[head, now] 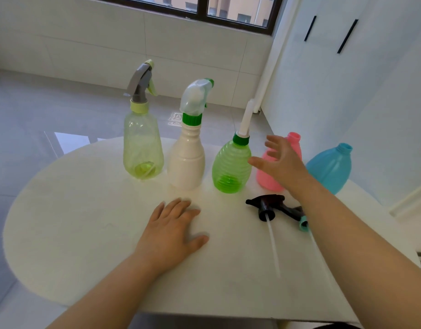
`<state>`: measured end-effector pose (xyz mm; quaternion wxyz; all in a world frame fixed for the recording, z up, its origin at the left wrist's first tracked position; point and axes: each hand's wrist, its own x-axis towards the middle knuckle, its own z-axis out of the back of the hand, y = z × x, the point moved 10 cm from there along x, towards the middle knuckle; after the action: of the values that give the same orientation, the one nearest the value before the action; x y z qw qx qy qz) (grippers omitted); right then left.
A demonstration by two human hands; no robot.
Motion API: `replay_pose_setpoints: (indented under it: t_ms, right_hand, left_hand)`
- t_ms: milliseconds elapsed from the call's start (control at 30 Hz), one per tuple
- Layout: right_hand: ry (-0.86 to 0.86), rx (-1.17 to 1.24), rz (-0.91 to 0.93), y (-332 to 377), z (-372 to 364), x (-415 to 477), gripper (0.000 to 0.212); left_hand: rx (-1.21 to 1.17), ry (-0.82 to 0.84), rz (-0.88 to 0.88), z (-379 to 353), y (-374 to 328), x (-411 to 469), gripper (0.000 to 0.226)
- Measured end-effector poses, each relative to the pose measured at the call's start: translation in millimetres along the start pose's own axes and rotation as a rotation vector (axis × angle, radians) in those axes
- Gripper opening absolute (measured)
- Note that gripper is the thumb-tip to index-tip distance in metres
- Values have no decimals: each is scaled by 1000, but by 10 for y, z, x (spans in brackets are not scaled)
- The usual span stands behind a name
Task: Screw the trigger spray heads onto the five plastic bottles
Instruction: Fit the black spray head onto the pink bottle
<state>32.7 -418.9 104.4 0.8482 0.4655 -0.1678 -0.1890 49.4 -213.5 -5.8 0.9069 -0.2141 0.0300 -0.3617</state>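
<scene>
You stood at a round white table (74, 222) on a grey tiled floor (38, 110), under a dark-framed window (204, 10). Your left hand (171, 231) lay flat on the table, fingers straight. Your right hand (282, 162) hovered with fingers spread, holding nothing, in front of the pink bottle (295, 143). That and the blue bottle (330, 167) stood headless at the row's right end. A dark spray head (266, 205) and a second head (304, 223) lay by your right forearm.

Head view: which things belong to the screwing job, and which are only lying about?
Job: yellow bottle, white bottle, green bottle, pink bottle, blue bottle, black head, teal head.
Not the job: table, window, cupboard.
</scene>
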Motion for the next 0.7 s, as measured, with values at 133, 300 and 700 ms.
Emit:
replay_pose_setpoints:
  t_ms: [133, 300, 700]
  right_hand:
    - [-109, -145, -77, -171, 396, -200, 49]
    - [-21, -453, -189, -362, 299, -336, 19]
    - [232, -664, -316, -684, -287, -490, 29]
  left_hand:
    - [11, 2, 7, 4, -6, -11, 60]
    - [17, 6, 10, 8, -20, -16, 59]
    - [-1, -10, 3, 29, -15, -26, 60]
